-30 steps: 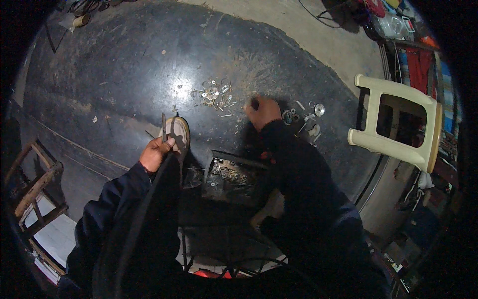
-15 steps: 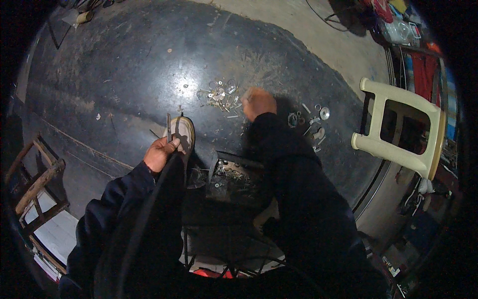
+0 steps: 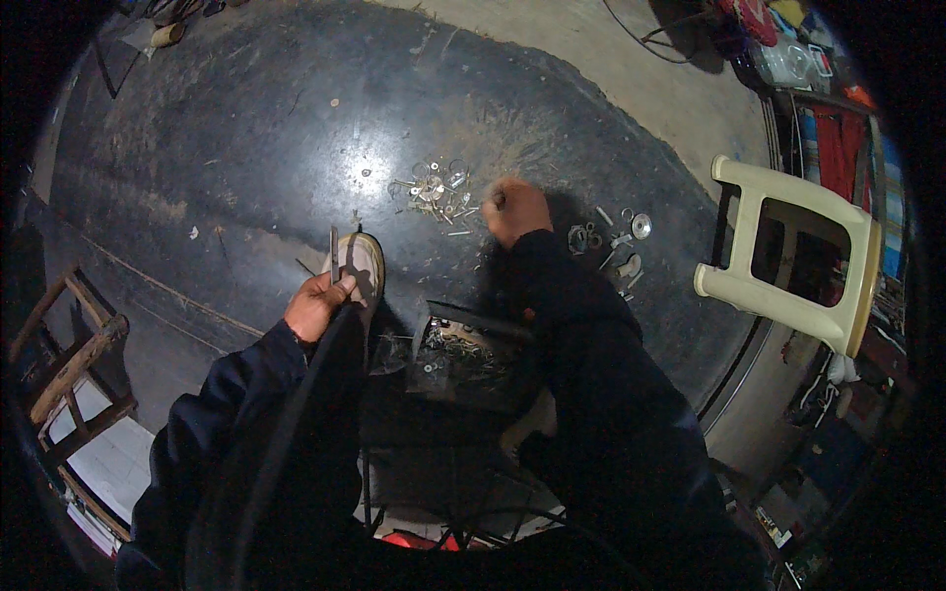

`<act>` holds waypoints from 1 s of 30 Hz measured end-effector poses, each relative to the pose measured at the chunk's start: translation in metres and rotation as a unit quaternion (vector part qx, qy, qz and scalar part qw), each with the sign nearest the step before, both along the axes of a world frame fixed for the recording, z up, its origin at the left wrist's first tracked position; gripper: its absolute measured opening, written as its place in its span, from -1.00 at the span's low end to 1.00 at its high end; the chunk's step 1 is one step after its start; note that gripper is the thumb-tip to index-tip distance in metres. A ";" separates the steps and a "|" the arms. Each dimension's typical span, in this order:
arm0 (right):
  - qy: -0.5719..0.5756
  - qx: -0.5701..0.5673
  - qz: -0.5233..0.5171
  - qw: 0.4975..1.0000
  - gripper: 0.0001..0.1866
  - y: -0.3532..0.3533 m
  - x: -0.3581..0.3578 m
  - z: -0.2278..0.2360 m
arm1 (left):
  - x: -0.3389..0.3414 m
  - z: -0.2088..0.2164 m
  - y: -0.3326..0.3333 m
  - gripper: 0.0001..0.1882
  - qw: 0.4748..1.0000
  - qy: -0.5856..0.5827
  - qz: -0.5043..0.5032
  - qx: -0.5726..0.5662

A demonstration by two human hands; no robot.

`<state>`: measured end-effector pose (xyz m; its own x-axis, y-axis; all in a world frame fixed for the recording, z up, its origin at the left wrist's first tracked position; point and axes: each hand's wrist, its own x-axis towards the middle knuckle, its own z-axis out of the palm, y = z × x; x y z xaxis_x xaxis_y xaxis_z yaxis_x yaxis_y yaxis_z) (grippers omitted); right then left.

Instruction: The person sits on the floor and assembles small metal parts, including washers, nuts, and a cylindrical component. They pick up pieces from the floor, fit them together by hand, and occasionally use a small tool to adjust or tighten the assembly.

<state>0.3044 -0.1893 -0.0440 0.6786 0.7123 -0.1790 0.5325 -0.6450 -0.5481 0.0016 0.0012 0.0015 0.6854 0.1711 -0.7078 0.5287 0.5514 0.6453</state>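
My left hand (image 3: 317,305) is closed round the lower end of a thin flat metal strip (image 3: 335,254), which points away from me beside my shoe (image 3: 364,261). My right hand (image 3: 522,215) hovers by the right edge of a pile of small metal hardware (image 3: 439,192), washers, rings and pins among it. Its fingers are curled together, with a small dark spot at the fingertips; what they hold, if anything, I cannot make out. Between my legs stands an open dark box (image 3: 478,317) with loose small metal parts (image 3: 458,345) inside, partly hidden by my right sleeve.
Right of my right hand lie more metal parts, including a round disc (image 3: 641,226) and rings (image 3: 588,236). A cream plastic stool (image 3: 734,281) stands at the right. At the left is a wooden frame (image 3: 74,369). The dark mat (image 3: 266,128) covers the floor ahead.
My right hand has shifted slightly right and turned, so the curled fingertips show more. My left hand and the metal strip have stayed in place.
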 end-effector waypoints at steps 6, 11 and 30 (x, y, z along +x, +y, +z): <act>-0.004 -0.119 0.035 0.992 -0.79 0.017 -0.003 -0.014 | 0.001 0.004 -0.001 -0.74 1.000 -0.005 0.006 -0.002; -0.014 -0.104 0.007 0.994 -0.79 0.019 -0.010 -0.013 | 0.001 0.006 0.001 -0.74 1.000 0.014 0.002 -0.005; 0.592 0.185 -0.255 0.742 -0.73 -0.013 -0.028 0.032 | 0.000 0.003 -0.003 -0.74 1.000 0.005 0.020 -0.005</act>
